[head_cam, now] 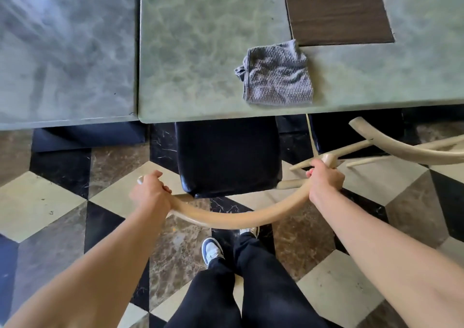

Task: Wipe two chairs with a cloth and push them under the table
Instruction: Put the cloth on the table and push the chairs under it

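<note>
A chair with a black padded seat (227,157) and a curved pale wooden back rail (238,218) stands in front of me, its seat partly under the green marbled table (200,51). My left hand (150,192) grips the rail's left end. My right hand (325,181) grips its right end. A grey cloth (276,75) lies crumpled on the table near its front edge, apart from both hands. A second chair (401,149) with the same pale rail sits to the right, its seat mostly hidden under the table.
A second grey-blue table (65,51) adjoins on the left. A dark wood inlay panel (336,11) is set in the green tabletop. The floor has black, brown and cream tiles. My legs and shoes (212,250) stand right behind the chair.
</note>
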